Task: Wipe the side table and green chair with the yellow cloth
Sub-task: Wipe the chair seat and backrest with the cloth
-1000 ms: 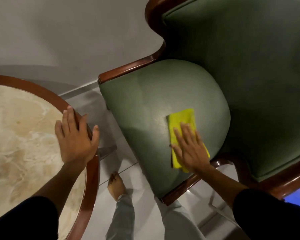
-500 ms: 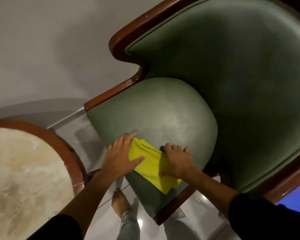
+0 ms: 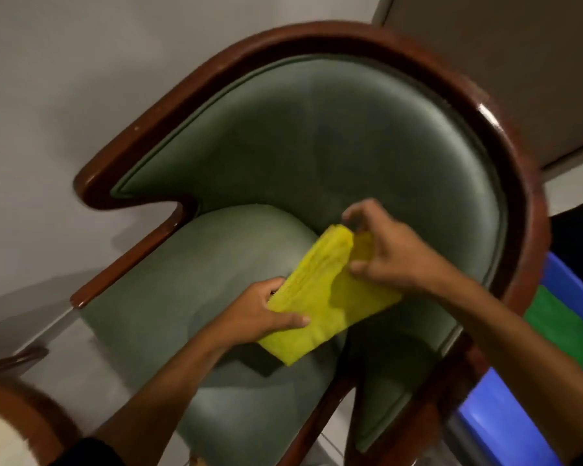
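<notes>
Yellow cloth (image 3: 323,297) hung folded between both my hands above the green chair (image 3: 317,156) seat. My left hand (image 3: 260,314) pinched its seven o'clock edge; my right hand (image 3: 384,250) gripped the one o'clock corner. I judged a clean face should be folded outward and flattened before wiping. Side table (image 3: 17,418) sat at eight o'clock.

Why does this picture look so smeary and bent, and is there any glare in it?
Head view: dim room light; the hands and yellow cloth are softly blurred, the table at bottom left badly smeared. The wide lens bows the chair frame into a curve. A small bright glint sits on the wooden rim at upper right; the cloth casts a dark shadow on the seat below it.
</notes>
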